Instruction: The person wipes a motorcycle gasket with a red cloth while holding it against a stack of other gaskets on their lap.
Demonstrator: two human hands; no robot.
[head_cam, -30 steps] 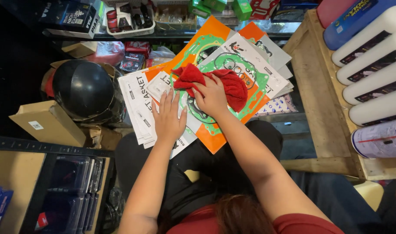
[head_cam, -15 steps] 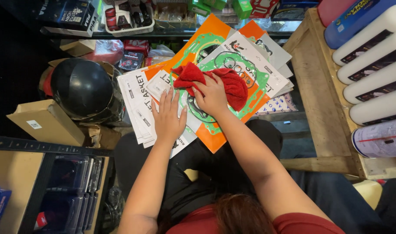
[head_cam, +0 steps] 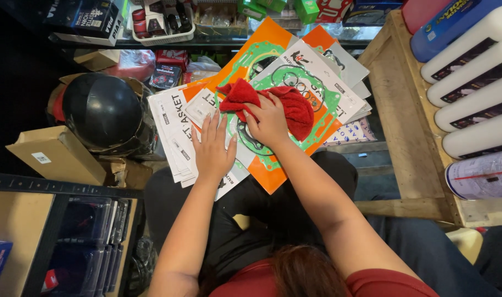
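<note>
Red cloth [head_cam: 284, 107], crumpled, lying on top of a stack of flat gasket packets [head_cam: 295, 82] spread across the person's lap; the right hand [head_cam: 268, 118] presses on the cloth's near edge, fingers spread and curled down over it, so the grip reads as a loose hold on the cloth rather than a tight fist. Bulk of the cloth lies to the far right of that hand, its long axis running left to right across the uppermost packet, a clear-fronted card with a green gasket outline on an orange backing [head_cam: 273, 170]. Left hand [head_cam: 213, 148], flat and wide, palm down, holds nothing; it rests on the white printed packets [head_cam: 171, 124] at the left of the stack, just beside the right hand, and is the farther of the two from the cloth. Black helmet [head_cam: 102, 113] sits to the left, touching a brown cardboard box [head_cam: 56, 157] nearer the viewer. White basket of small parts [head_cam: 163, 22] stands at the far edge on a shelf. Wooden pallet frame [head_cam: 396, 121] runs along the right, with white plastic bottles [head_cam: 476, 71] lying side by side beyond it. Dark shelving with clear-fronted packs [head_cam: 91, 231] occupies the near left corner.
</note>
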